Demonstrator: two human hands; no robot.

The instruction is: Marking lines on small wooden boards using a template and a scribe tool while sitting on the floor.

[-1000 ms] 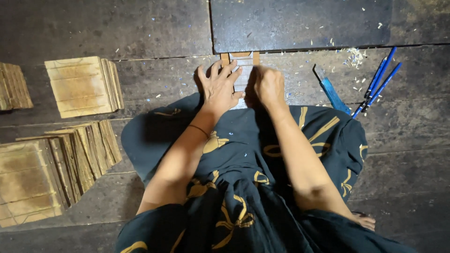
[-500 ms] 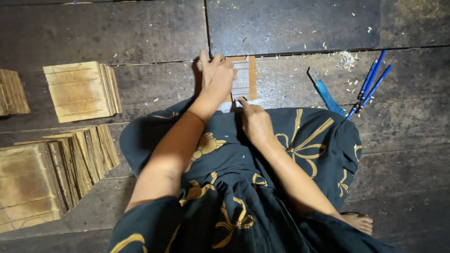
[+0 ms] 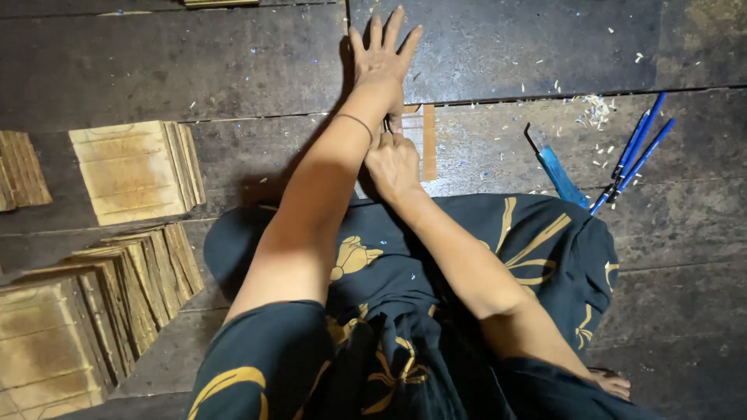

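Three groups of pale woven squares lie at the left of the dark plank floor (image 3: 233, 70): a part-seen stack (image 3: 22, 167) at the edge, a neat stack (image 3: 136, 169) beside it, and a fanned pile (image 3: 85, 311) nearer the person. All three lie well apart from the hands.

At centre, the left hand (image 3: 383, 53) reaches far forward, flat and fully open, fingers spread, palm down on the floor; it grips nothing. A thin band (image 3: 356, 120) circles its wrist. The left forearm crosses over the work. Just behind it, the right hand (image 3: 393, 162) rests partly curled, fingers bent downward onto a small set of pale strips (image 3: 424, 140) that lie side by side on the floor, directly ahead of the knees. Whether the fingers pinch a strip or only press on it cannot be told, since the left forearm hides the fingertips.

A dark skirt (image 3: 467, 257) with a yellow pattern fills the lower centre.

To the right, a blue-handled blade (image 3: 556, 169) lies near the skirt's edge. Just beyond it, thin blue sticks (image 3: 634, 152) lie in a loose bundle, angled upward to the right. Pale shavings (image 3: 595, 109) are scattered near their upper ends. A bare foot (image 3: 615, 383) shows at lower right.
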